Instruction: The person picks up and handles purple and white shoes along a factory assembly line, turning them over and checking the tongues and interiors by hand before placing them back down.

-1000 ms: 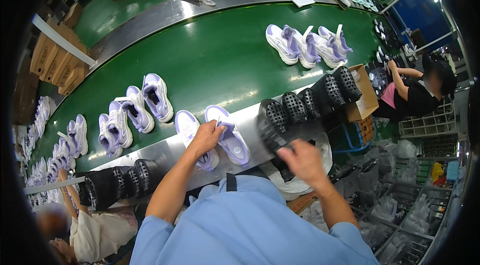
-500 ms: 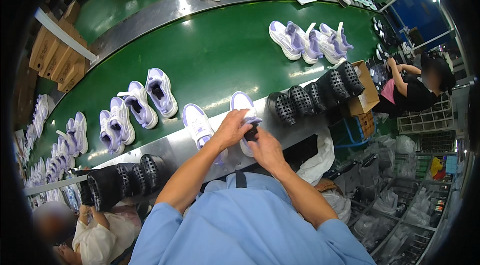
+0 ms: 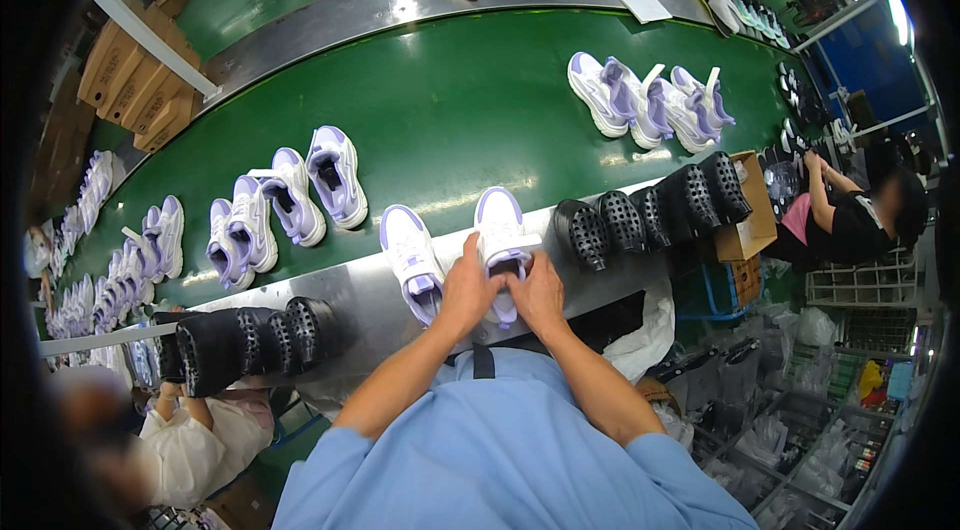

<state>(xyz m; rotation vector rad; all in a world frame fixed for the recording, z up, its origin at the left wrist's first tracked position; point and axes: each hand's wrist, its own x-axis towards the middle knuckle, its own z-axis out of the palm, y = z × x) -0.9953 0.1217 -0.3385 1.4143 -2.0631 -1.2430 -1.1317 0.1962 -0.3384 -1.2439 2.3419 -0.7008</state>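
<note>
Both hands are on 1 white and lilac sneaker [image 3: 500,245] that rests on the steel surface [image 3: 350,315] at the near rim of the green conveyor belt [image 3: 450,110]. The left hand [image 3: 466,287] wraps the shoe's left flank and the right hand [image 3: 538,292] wraps its right flank, thumbs up near the opening, so the pair is clamped around the heel end. The toe points away from the person, toward the belt. Held that way, the shoe seems steadied from both sides so the opening faces up and stays within easy reach of the fingers; what the fingertips do inside the opening I cannot tell.

Just left of the left hand, a 2nd sneaker [image 3: 413,260] of the same kind lies on the steel, parallel and untouched, likely the mate waiting beside it. To the right of the right hand a row of black perforated insoles [image 3: 650,215] stands on edge, close enough to grab without leaning. A similar black stack [image 3: 245,345] sits well to the left of the left hand.

Beyond the hands, more sneakers [image 3: 290,195] lie in pairs on the belt, and another group [image 3: 650,105] is farther off to the right. A seated co-worker [image 3: 850,220] is working at the far right.
</note>
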